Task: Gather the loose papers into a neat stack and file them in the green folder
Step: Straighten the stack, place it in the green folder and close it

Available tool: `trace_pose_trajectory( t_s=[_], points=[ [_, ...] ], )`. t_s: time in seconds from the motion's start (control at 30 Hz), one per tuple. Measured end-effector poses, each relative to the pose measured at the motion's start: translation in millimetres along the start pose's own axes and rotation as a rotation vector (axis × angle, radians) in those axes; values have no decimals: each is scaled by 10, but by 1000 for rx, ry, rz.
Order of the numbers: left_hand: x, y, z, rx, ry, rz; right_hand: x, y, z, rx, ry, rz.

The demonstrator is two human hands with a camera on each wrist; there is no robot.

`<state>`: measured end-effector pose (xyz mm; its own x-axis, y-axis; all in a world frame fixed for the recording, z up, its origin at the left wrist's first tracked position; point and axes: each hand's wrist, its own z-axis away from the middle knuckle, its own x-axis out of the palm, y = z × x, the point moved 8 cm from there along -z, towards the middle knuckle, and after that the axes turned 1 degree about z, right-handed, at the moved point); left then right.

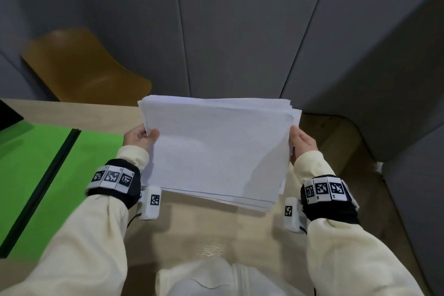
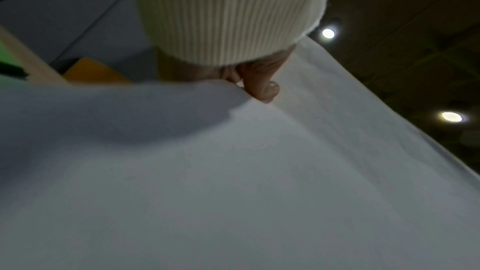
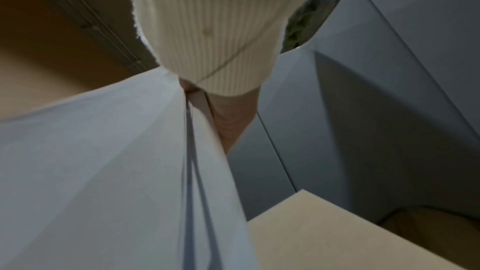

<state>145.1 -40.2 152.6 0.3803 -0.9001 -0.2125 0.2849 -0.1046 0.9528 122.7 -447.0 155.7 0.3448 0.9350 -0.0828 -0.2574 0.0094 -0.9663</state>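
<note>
From the head camera, both forearms reach forward in cream sleeves, each wrist wrapped in a black band carrying square black-and-white coded tags; no readable writing shows on them or anywhere else. The left hand [image 1: 139,138] grips the left edge of the stack of papers [image 1: 217,149], thumb curled over the top sheet and fingers hidden beneath. The right hand [image 1: 303,145] clasps the right edge the same way, thumb on top. The stack is held up off the wooden table [image 1: 204,235], between the hands and tilted toward the person. The sheets are plain white and blank; their edges are not flush, several fanning out at the right corner and along the near edge. The green folder [image 1: 36,163] lies open on the table to the left, well apart from the papers, with a dark spine running across it. A mustard-yellow chair [image 1: 81,67] stands beyond the table, in front of grey wall panels.

The left wrist camera shows a ribbed cuff and a thumb [image 2: 262,87] pressed onto the white sheet, which fills most of the picture.

The right wrist camera shows the ribbed cuff, the hand lying along the stack's edge, and separated sheet edges below it, with a table corner at lower right.
</note>
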Motion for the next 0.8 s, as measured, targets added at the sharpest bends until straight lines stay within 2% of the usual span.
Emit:
trace_pose_trajectory(
  t_s=[0.13, 0.2, 0.27, 0.33, 0.47, 0.57, 0.67, 0.8],
  points=[
    [-19, -40, -6, -9, 54, 71, 145, -45, 45, -2, -139, -66],
    [1, 7, 6, 15, 51, 113, 170, 60, 61, 28, -160, 34],
    [25, 64, 11, 44, 41, 191, 152, 114, 67, 27, -107, 95],
    [47, 128, 1, 64, 19, 258, 131, 6, 59, -54, -34, 127],
    [112, 239, -3, 91, -28, 292, 144, -246, 120, -177, 17, 52],
    [175, 153, 66, 130, 0, 131, 199, -98, 240, -92, -23, 22],
    [263, -74, 163, 71, -54, 99, 260, 150, 331, -64, -61, 37],
    [291, -144, 193, 45, -36, 167, 242, 197, 336, -30, 37, -14]
  ],
)
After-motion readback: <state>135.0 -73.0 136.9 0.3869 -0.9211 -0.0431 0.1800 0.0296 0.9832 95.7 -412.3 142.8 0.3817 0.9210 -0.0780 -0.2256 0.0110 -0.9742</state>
